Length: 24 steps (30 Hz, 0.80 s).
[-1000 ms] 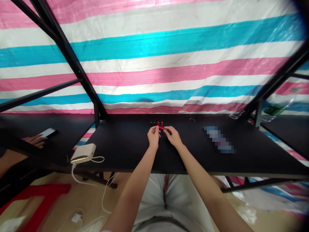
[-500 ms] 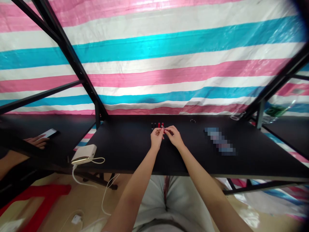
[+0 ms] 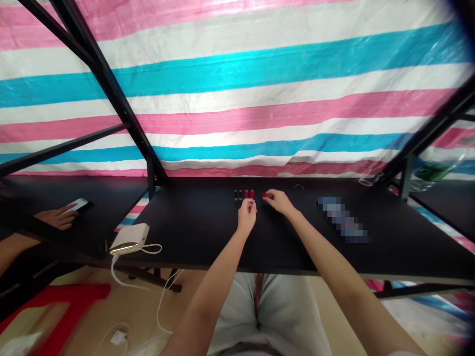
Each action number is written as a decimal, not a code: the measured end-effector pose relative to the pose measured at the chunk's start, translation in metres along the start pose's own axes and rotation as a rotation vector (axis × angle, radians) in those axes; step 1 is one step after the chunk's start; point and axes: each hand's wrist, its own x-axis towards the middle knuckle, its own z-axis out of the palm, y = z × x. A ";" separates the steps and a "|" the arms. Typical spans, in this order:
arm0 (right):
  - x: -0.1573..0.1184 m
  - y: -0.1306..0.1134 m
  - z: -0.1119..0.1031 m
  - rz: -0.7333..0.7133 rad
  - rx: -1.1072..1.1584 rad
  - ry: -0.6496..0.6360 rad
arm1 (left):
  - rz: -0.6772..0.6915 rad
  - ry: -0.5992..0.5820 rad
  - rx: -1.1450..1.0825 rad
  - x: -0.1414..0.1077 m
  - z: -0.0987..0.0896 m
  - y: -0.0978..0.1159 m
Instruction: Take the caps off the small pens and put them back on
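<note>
On the black table (image 3: 200,222), two small dark cylinders (image 3: 238,195) and two small red cylinders (image 3: 249,194) form a short row. My left hand (image 3: 247,216) is just in front of the red pair, its fingertips pinched together; whatever they hold is too small to make out. To the right of the row, my right hand (image 3: 279,201) pinches another small red piece (image 3: 264,195) between thumb and fingers, at or just above the tabletop. The exact kind of these small pieces cannot be told.
A white box-shaped device (image 3: 129,236) with a cable lies at the table's left front. Several tiny bits (image 3: 299,187) lie further back, and a blurred-out flat object (image 3: 343,220) is at right. Another person's hand (image 3: 57,217) touches a phone (image 3: 76,205) at far left.
My hands were together in front of the row and have come apart. The right moved right with the small red piece; the left stayed close to the row, slightly lower.
</note>
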 end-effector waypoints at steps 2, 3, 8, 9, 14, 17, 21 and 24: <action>0.014 0.015 -0.004 0.099 -0.094 0.085 | 0.050 -0.035 0.045 0.000 -0.001 -0.001; 0.021 0.021 -0.005 0.148 -0.125 0.107 | 0.064 -0.043 0.058 0.001 -0.002 -0.002; 0.042 0.044 -0.005 0.283 -0.215 0.137 | 0.043 -0.035 0.036 0.003 -0.003 -0.004; 0.045 0.047 -0.004 0.297 -0.231 0.136 | 0.037 -0.035 0.030 0.003 -0.003 -0.004; 0.053 0.057 0.003 0.308 -0.299 0.107 | 0.031 -0.039 0.025 0.003 -0.003 -0.002; 0.055 0.063 0.004 0.286 -0.295 0.063 | 0.025 -0.032 0.041 0.003 -0.003 -0.002; 0.055 0.070 0.004 0.292 -0.249 0.048 | 0.020 -0.041 0.037 0.004 -0.003 -0.003; 0.056 0.073 0.006 0.322 -0.227 0.077 | 0.018 -0.043 0.034 0.004 -0.003 -0.003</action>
